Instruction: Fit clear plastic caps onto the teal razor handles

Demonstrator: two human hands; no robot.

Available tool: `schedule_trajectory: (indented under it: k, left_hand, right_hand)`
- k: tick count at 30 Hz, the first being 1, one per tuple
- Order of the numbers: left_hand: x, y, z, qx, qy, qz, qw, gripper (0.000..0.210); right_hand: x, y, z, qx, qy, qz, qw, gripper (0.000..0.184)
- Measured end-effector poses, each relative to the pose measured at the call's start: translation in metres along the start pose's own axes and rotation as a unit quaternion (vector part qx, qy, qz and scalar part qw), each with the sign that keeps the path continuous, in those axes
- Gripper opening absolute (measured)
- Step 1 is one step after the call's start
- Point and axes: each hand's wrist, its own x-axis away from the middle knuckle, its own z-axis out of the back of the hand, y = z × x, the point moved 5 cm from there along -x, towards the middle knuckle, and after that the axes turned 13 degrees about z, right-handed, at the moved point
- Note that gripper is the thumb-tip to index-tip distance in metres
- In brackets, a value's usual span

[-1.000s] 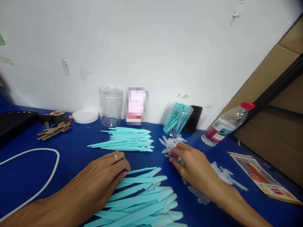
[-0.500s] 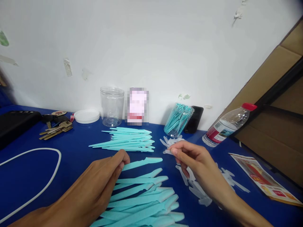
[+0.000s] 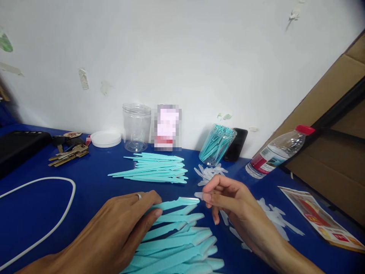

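Head view: with our left hand (image 3: 125, 222) we grip one teal stick (image 3: 174, 204) just beyond the teal pile (image 3: 182, 243) on the desk (image 3: 97, 186); our right hand (image 3: 238, 198) pinches a translucent cover (image 3: 198, 195) near its tip.

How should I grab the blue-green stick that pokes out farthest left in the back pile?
Probably pinch that stick near its thin left tip, coming down from above on the left. It lies sideways among the overlapping sticks in the back pile, but its narrow end reaches out past the rest.
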Motion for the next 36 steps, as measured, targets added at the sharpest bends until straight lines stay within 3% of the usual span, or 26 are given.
schedule_trajectory:
  k: [18,24,27,32,36]
  left_hand:
    - [0.001,0.003,0.000,0.015,-0.013,-0.011,1.000,0.022]
    - [0.004,0.007,0.005,0.042,0.037,-0.023,0.998,0.019]
    - [0.006,0.007,0.004,0.049,0.035,-0.028,0.998,0.014]
    - [0.019,0.004,0.002,-0.044,0.081,-0.072,0.993,0.014]
    - [0.033,-0.003,-0.001,-0.082,0.104,-0.063,0.989,0.025]
  right_hand:
    - [0.004,0.004,-0.007,0.019,-0.050,0.010,0.999,0.025]
    - [0.007,0.005,-0.016,0.008,-0.102,-0.031,0.994,0.032]
    - [0.009,0.003,-0.017,0.034,-0.109,-0.027,0.993,0.032]
    - [0.014,0.001,-0.022,0.020,-0.121,-0.041,0.992,0.033]
    - [0.017,-0.003,-0.025,0.032,-0.129,-0.047,0.990,0.036]
